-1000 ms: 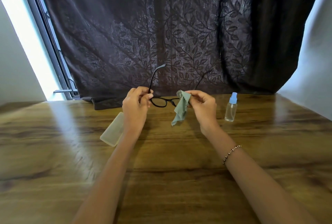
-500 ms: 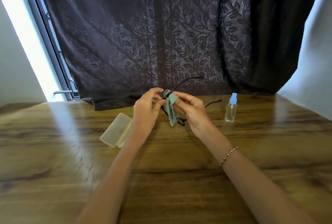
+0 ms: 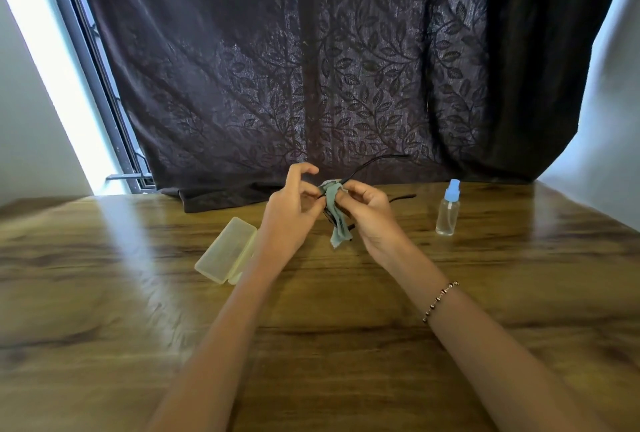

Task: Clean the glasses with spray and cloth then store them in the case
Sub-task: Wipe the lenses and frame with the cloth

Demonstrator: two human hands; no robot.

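- Above the table's [image 3: 346, 327] far half, both hands meet mid-air, just in front of the dark leaf-print curtain [image 3: 311, 68].
- L hand [image 3: 291, 210]: fingers curled, tips pinching the glasses [image 3: 367, 165] at the frame's near end; index finger lifted, hooked above the rest.
- R hand [image 3: 370, 213]: closed round the cloth [image 3: 334, 220], thumb & fingers pressing it onto the frame/lens area; lens itself mostly hidden by cloth + fingers.
- Glasses: black, thin frame, held off the table btwn the two hands. One temple arm sticks up and to the right against the curtain; the other pokes out right, low, behind the R hand.
- Cloth: pale grey-green, bunched at the top, loose tail hanging down btwn the wrists, clear of the wood as far as I can tell.
- Case [image 3: 227, 251]: pale yellowish translucent, lying flat and open on the table, just left of the L wrist, partly behind it.
- Spray bottle [image 3: 448, 210]: clear w/ blue top, upright on the table, right of the R hand, not touched.
- Beaded bracelet [image 3: 440, 300] on R wrist.
- Bright window strip [image 3: 52, 68] at far left.
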